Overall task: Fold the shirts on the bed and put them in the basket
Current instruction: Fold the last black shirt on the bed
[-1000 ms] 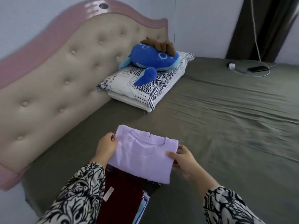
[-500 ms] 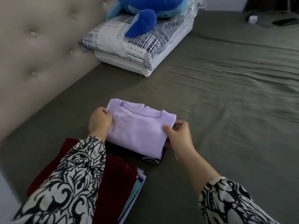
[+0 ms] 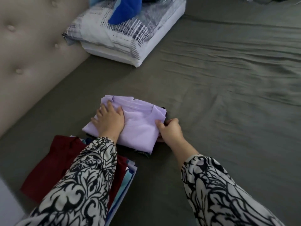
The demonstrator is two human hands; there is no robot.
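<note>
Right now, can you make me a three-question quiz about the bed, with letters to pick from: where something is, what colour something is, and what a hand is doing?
1. What does the lilac shirt lie on?
A. the pillow
B. a dark folded garment
C. the floor

2. What colour is the shirt under the left sleeve?
A. dark red
B. yellow
C. green

3. What is the left hand doing?
A. pressing flat on the lilac shirt
B. holding a phone
C. hanging idle

Answers: 1 B, a dark folded garment peeks out beneath it. 2 A, the dark red shirt spreads there. 3 A, its fingers lie spread on the cloth.
</note>
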